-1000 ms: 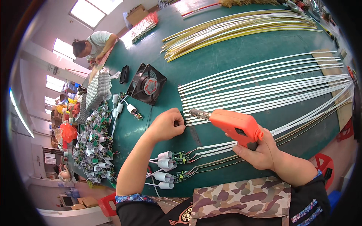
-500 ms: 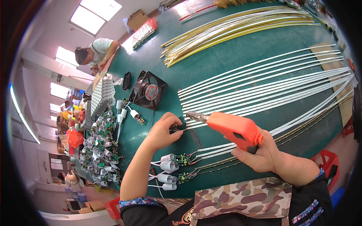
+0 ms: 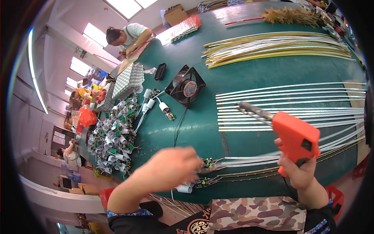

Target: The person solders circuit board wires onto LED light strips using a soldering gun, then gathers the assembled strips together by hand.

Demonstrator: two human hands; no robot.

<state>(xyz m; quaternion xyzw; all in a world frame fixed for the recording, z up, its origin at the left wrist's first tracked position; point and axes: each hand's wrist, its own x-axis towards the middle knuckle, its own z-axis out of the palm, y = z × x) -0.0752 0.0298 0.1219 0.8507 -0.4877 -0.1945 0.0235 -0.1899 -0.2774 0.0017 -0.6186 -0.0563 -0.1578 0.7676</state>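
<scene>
My right hand (image 3: 300,169) grips an orange soldering gun (image 3: 296,134), its metal tip pointing left above the ends of white LED strips (image 3: 288,102) laid side by side. Blurred by motion, my left hand (image 3: 169,167) hovers over the near part of the table; its fingers cannot be made out clearly. Just past its fingertips are small green circuit boards (image 3: 203,182) wired to strips that run off to the right. A white plastic cap (image 3: 184,189) shows below this hand, and others may be hidden under it.
A black fan (image 3: 186,86) stands mid-table, its cable trailing toward me. Left lies a heap of white caps with circuit boards (image 3: 113,136). Yellow and white strips (image 3: 272,48) are bundled at the back, near a feather duster (image 3: 292,16). A person (image 3: 130,37) works at the far left.
My left hand has moved from the strip ends toward me, over the wired boards. The soldering gun has come away from the strip end, up and right. The view has shifted left.
</scene>
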